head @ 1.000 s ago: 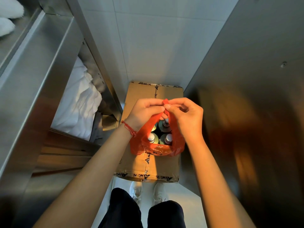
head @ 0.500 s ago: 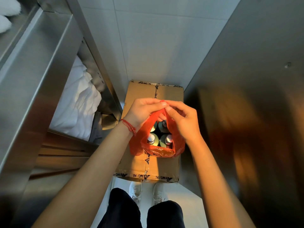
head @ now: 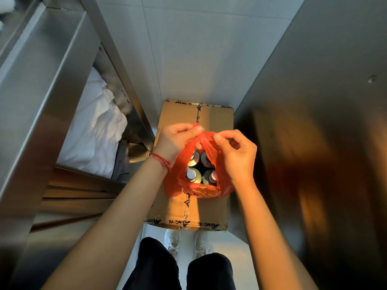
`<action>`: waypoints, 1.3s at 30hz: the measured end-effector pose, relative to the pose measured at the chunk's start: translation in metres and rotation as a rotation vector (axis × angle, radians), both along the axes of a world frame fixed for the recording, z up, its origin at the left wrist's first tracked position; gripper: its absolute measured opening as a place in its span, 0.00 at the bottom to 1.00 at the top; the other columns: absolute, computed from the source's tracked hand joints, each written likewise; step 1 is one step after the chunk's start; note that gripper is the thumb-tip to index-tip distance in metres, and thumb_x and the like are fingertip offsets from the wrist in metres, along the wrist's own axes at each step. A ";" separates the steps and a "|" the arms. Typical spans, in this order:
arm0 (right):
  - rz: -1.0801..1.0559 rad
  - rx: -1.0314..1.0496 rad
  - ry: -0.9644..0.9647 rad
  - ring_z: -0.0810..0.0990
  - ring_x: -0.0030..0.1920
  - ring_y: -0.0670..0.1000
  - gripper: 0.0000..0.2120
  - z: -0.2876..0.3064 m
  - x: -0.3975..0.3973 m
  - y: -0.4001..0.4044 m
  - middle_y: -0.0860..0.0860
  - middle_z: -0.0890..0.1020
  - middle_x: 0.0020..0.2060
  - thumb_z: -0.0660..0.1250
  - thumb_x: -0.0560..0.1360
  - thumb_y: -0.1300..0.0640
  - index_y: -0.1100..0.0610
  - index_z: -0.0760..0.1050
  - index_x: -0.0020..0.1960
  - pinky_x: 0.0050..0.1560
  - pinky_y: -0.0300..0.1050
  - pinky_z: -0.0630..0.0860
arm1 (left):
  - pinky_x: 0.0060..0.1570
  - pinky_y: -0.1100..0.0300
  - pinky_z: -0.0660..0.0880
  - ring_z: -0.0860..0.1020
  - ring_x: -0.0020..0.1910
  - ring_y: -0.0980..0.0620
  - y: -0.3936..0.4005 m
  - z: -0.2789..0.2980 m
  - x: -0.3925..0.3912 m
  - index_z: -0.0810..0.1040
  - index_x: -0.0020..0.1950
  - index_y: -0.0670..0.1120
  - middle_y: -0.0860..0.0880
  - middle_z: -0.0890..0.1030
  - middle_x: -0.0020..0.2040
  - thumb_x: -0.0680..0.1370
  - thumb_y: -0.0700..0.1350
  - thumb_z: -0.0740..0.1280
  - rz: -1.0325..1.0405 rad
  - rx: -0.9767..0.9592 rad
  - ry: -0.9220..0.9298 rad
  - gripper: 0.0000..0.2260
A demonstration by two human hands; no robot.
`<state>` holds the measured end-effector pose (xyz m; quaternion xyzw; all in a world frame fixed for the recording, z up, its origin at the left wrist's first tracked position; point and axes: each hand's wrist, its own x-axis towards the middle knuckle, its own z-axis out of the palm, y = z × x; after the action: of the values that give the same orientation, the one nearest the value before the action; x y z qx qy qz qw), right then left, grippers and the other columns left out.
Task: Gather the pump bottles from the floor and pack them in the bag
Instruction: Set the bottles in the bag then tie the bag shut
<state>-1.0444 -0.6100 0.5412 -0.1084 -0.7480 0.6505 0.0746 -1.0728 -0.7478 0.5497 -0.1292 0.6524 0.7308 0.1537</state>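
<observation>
On top of the taped cardboard box [head: 194,206], between a steel shelf unit [head: 41,105] and a steel panel [head: 314,122], sits the orange plastic bag [head: 176,185]. Four pump bottles [head: 191,174] stand inside it, upright, long axes vertical, pump heads pointing straight up at the camera, packed two by two and touching or nearly so. Bag mouth is open toward the viewer; bottle tops show through the opening.

Left hand [head: 176,141]: grip pinching one bag handle [head: 195,125] between thumb and index, strip end sticking up above the fingertips. Rest of the fingers curled in.

Right hand [head: 236,155]: grip pinching the other handle [head: 209,133] between thumb and index, other fingers loosely curled. Both handles are drawn up taut over the middle of the bag, crossing near each other between the two hands. Cannot tell whether a knot is formed.

Red string bracelet [head: 161,160] on the left wrist. Both forearms reach down from the bottom of the view.

Box stands on the pale tile floor [head: 188,59], long axis running away from the person, printed tape down its centre seam. White shoes [head: 186,241] just beside its near edge, dark trousers [head: 178,268] below. White cloth [head: 94,126] is heaped on a lower level of the shelf unit, well apart from the bag.
</observation>
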 end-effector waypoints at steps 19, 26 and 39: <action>0.189 -0.015 -0.161 0.74 0.35 0.42 0.18 -0.008 0.005 -0.005 0.49 0.80 0.41 0.75 0.64 0.63 0.51 0.75 0.50 0.43 0.36 0.76 | 0.37 0.61 0.76 0.79 0.33 0.52 -0.002 0.004 0.008 0.81 0.42 0.42 0.47 0.81 0.32 0.72 0.42 0.70 0.006 -0.084 -0.031 0.04; 0.182 0.171 -0.301 0.73 0.29 0.42 0.09 -0.004 0.003 -0.004 0.48 0.78 0.27 0.74 0.67 0.53 0.56 0.78 0.34 0.32 0.38 0.72 | 0.33 0.70 0.75 0.78 0.31 0.61 0.002 0.000 0.014 0.82 0.43 0.45 0.50 0.81 0.35 0.71 0.40 0.70 0.042 -0.202 0.143 0.02; -0.166 -0.647 -0.585 0.80 0.37 0.54 0.08 0.001 0.005 -0.015 0.57 0.82 0.34 0.65 0.68 0.68 0.66 0.80 0.45 0.44 0.47 0.78 | 0.29 0.73 0.73 0.79 0.32 0.61 0.031 -0.016 0.032 0.82 0.42 0.48 0.53 0.81 0.33 0.71 0.45 0.71 0.372 -0.114 -0.054 0.02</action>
<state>-1.0395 -0.6254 0.5422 -0.3654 -0.4842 0.7850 -0.1260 -1.0407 -0.7166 0.5338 -0.2756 0.6531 0.7048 0.0257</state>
